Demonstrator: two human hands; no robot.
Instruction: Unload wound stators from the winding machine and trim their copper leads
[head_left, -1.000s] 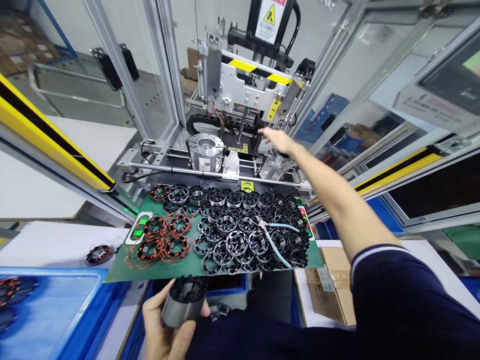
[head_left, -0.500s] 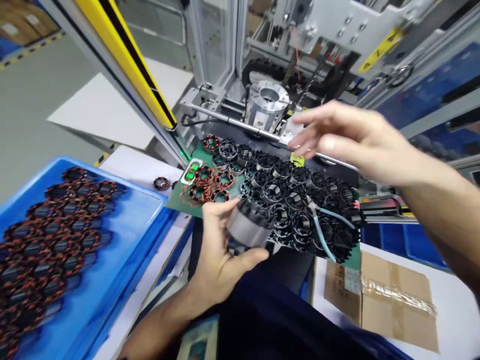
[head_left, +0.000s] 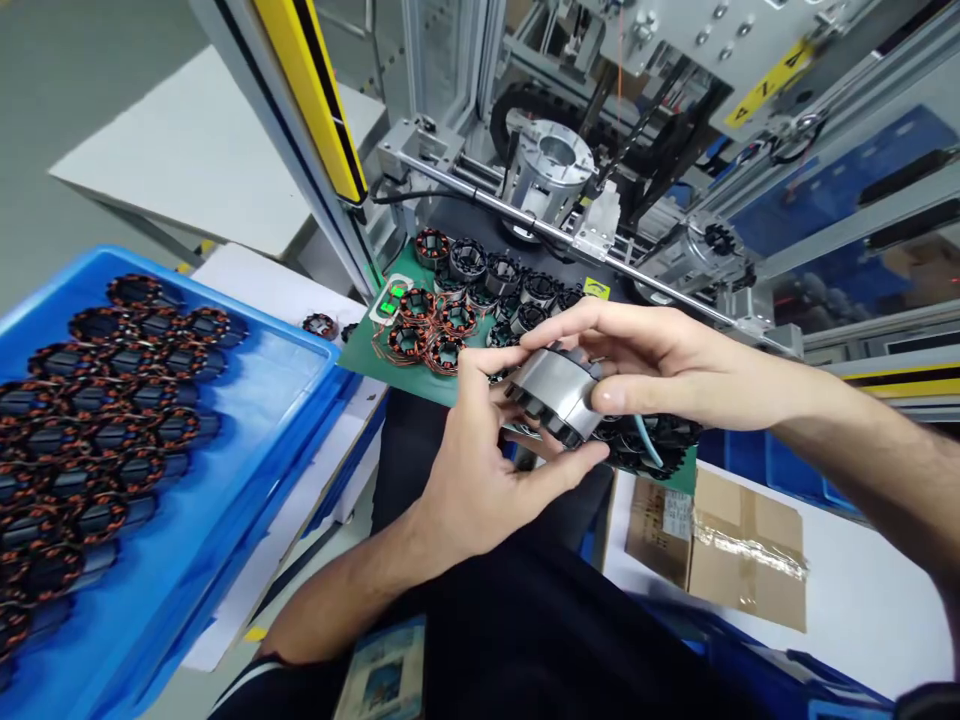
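Observation:
Both hands are on one motor stator core (head_left: pixel 553 390), a steel ring with black toothed plastic ends and no copper wire visible on it. My left hand (head_left: pixel 491 465) grips it from the left and below, thumb along the underside. From the right, my right hand (head_left: pixel 652 375) closes on it, with the thumb on the steel band and the fingers over the top. Behind the hands, black unwound stators (head_left: pixel 501 275) crowd a green mat (head_left: pixel 367 345). Several copper-wound stators (head_left: pixel 456 318) sit at its left end. Blue-handled pliers (head_left: pixel 646 440) are mostly hidden behind my right hand.
A blue tray (head_left: pixel 281 385) full of wound stators stands at the left. Behind the mat, a metal rail (head_left: pixel 480 195) crosses in front of a machine fixture (head_left: pixel 555 165). A yellow-black post (head_left: pixel 315 100) rises at left. A cardboard box (head_left: pixel 742 550) lies at lower right.
My right hand has come down and left from above the mat onto the stator core. My left hand has brought the core slightly right and up. The camera view has shifted.

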